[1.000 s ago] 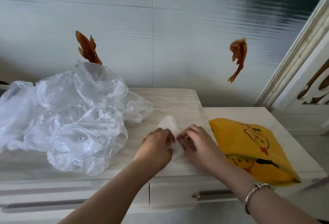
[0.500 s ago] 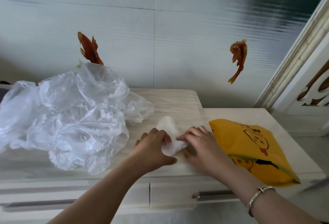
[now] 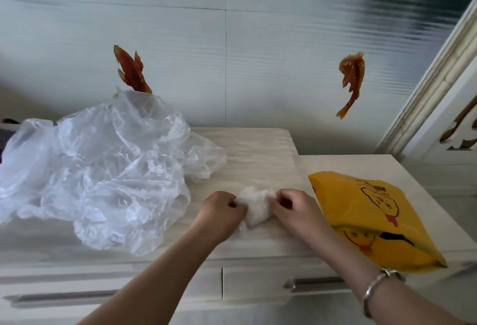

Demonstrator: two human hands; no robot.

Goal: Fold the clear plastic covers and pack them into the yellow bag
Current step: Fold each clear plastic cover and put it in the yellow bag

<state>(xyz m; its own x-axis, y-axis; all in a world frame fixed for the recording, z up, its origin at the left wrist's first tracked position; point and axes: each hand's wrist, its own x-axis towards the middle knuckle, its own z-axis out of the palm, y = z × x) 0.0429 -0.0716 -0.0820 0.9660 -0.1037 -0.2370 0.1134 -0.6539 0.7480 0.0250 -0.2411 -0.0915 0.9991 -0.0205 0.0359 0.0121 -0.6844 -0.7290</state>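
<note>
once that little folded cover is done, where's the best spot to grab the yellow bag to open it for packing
Probably the yellow bag is best taken at its far-left corner, coming from the left, where the right hand already works. That end lies flat on the cabinet top, nearest the folded cover; the near end overhangs the edge. Which end opens cannot be told.

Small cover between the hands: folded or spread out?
Folded. The small cover is a compact white wad on the cabinet top, pinched by the left hand and right hand, unlike the loose plastic pile.
</note>
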